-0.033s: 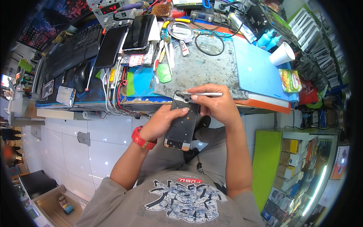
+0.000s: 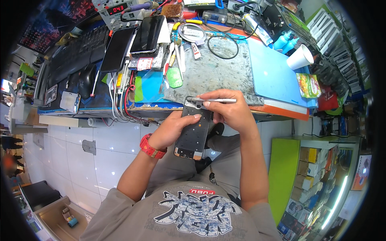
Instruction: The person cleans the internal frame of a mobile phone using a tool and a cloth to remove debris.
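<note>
My left hand [image 2: 167, 130] is closed around the edge of an opened phone frame [image 2: 192, 136], its thumb pressed on the dark inner face. The frame is tilted, with a pale strip at its far end and copper-coloured patches at its near end. In my right hand [image 2: 234, 111], a slim silver pen-like tool [image 2: 228, 100] is pinched between thumb and fingers. The tool lies nearly level, its tip at the frame's far end; what exactly the tip touches is too small to tell. Both hands are just in front of the bench edge.
A stained grey work mat [image 2: 225, 72] lies ahead, with a blue mat [image 2: 271, 74] and white cup [image 2: 300, 57] to its right. Left are two phones [image 2: 117, 50], brushes [image 2: 172, 60], a green scraper [image 2: 174, 78] and hanging cables [image 2: 120, 94]. A glass display case [image 2: 317, 172] stands at right.
</note>
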The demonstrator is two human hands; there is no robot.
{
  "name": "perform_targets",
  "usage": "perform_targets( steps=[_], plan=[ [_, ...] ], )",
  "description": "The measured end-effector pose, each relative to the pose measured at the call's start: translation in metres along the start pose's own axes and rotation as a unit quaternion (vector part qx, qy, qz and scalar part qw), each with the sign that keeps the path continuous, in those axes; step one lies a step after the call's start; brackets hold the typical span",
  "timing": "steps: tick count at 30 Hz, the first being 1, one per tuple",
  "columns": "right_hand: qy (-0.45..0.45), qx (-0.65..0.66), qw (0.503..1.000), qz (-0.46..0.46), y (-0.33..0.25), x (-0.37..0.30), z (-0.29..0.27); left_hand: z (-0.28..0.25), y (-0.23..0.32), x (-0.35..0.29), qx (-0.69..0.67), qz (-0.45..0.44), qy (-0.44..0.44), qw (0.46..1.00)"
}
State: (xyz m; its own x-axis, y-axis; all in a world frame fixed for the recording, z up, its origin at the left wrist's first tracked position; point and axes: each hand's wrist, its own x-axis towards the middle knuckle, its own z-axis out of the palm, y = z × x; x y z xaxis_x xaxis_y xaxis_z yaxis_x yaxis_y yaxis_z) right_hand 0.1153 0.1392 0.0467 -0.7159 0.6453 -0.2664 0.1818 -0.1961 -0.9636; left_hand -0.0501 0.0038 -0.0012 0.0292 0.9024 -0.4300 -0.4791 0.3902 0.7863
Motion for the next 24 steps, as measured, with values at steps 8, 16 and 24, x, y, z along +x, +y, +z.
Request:
perform_targets(
  steps=[8,16,24],
  plan=[
    [0.051,-0.002,0.999,-0.019,-0.001,-0.012,0.009,0.002,0.005,-0.003,0.008,-0.007,0.002,1.0],
    [0.147,-0.072,0.967,-0.194,0.027,-0.016,0.034,0.006,0.006,-0.005,-0.004,0.004,0.011,1.0],
    [0.194,0.015,0.972,-0.132,0.028,-0.007,0.043,0.005,0.004,-0.002,0.02,0.02,0.01,1.0]
  ],
)
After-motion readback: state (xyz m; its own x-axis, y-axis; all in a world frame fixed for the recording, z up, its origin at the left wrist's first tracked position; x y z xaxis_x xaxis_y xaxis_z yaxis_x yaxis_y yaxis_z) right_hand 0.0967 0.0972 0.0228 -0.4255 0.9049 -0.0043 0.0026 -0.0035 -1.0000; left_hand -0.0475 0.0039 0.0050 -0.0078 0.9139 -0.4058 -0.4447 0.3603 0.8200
